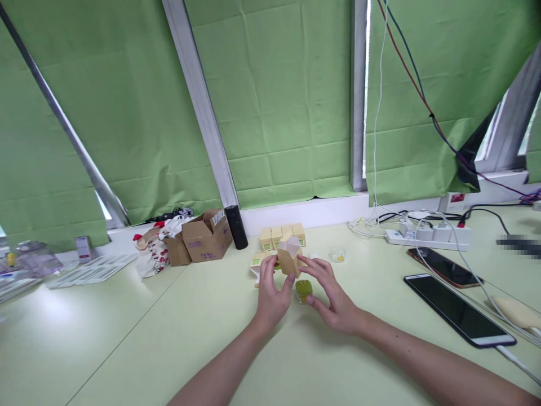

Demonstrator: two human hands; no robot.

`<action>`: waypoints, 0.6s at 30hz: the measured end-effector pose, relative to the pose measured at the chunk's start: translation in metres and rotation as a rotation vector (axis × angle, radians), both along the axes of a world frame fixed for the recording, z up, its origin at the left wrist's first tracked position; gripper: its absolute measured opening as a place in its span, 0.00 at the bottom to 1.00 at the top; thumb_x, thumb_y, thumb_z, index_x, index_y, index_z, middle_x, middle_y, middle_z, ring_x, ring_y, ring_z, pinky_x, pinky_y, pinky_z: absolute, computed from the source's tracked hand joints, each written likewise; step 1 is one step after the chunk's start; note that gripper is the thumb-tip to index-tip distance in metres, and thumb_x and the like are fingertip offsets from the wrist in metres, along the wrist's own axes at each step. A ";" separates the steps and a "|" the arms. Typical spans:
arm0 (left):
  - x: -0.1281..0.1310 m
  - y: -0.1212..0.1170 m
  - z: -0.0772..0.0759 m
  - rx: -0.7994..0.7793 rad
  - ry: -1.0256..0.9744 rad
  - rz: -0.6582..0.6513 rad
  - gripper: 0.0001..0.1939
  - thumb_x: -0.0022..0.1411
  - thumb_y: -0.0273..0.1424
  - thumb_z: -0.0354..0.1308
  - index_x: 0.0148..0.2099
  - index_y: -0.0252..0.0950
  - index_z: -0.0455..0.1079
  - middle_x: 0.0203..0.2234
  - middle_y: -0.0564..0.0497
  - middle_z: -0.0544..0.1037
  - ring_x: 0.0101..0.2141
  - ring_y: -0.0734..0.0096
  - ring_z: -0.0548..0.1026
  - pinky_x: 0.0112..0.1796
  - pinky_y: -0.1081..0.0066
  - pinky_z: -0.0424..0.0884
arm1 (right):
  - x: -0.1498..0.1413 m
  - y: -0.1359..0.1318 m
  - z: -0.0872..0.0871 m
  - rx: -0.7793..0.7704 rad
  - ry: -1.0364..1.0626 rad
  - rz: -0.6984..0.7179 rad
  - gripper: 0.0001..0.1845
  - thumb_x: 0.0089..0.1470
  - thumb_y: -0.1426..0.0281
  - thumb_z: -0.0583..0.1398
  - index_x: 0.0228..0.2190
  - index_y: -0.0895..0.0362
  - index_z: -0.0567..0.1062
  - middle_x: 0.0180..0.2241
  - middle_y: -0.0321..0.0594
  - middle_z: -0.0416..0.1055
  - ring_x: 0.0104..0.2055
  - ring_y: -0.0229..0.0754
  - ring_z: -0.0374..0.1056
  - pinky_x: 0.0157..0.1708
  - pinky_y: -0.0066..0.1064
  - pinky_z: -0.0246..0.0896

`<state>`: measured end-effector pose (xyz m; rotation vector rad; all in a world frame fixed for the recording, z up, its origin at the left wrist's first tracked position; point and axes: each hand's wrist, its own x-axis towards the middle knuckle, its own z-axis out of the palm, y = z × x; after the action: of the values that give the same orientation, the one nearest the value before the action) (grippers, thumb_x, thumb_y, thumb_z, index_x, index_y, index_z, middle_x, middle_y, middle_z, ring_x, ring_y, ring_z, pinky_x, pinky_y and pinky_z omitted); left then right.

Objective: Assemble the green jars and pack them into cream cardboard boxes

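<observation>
Hands: two, bare, near each other. Left hand [273, 294], thumb and fingers closed on a small carton [289, 260], pale yellow, top flaps raised, held up over the tabletop [203, 349]. Right hand [333, 299], loosely spread, fingertips at the carton's right side; thumb just beside a jar [303, 288], green-topped, contact uncertain.

Jar: on the tabletop, nearer the wearer than the carton.

Flapped carton [258, 260]: left of the held carton, partly covered by the left hand; green label, too small to read.

Row of cartons [291, 231]: behind the held carton, which blocks part of it; green labels, lettering illegible.

Clear container [337, 255]: right of the held carton, yellow bit inside.

Black cylinder [236, 227]: behind and left of the held carton, no readable marking.

Cardboard box [207, 239]: farther left of it, flaps open; purple print and white label, both unreadable.

Cloth bag [151, 256]: beyond that box, same side, red pattern.

Power strip [426, 239]: well right of the held carton, plugs fitted.

Phones, two: dark-screened phone [448, 268] and white-edged phone [459, 310], also well right, cables across them.
</observation>
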<state>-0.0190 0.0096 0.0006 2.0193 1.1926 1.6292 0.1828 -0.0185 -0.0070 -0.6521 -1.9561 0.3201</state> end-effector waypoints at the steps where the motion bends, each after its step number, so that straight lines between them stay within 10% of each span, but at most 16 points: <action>1: 0.000 0.001 0.000 -0.010 -0.007 0.009 0.24 0.67 0.46 0.62 0.60 0.41 0.66 0.53 0.42 0.73 0.51 0.55 0.72 0.53 0.55 0.69 | 0.000 0.000 0.000 0.001 -0.012 0.011 0.31 0.65 0.67 0.59 0.67 0.42 0.61 0.73 0.41 0.56 0.73 0.59 0.50 0.68 0.62 0.54; 18: -0.014 0.030 -0.013 -0.257 -0.219 0.033 0.24 0.56 0.36 0.66 0.54 0.36 0.71 0.45 0.44 0.81 0.45 0.57 0.77 0.50 0.57 0.68 | -0.002 0.023 -0.025 -0.231 -0.242 -0.270 0.19 0.56 0.73 0.65 0.50 0.51 0.76 0.47 0.47 0.79 0.55 0.58 0.69 0.48 0.47 0.71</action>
<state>-0.0326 0.0400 -0.0129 1.6296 1.2841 1.5723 0.1811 0.0046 -0.0316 -1.1377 -2.0433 0.3122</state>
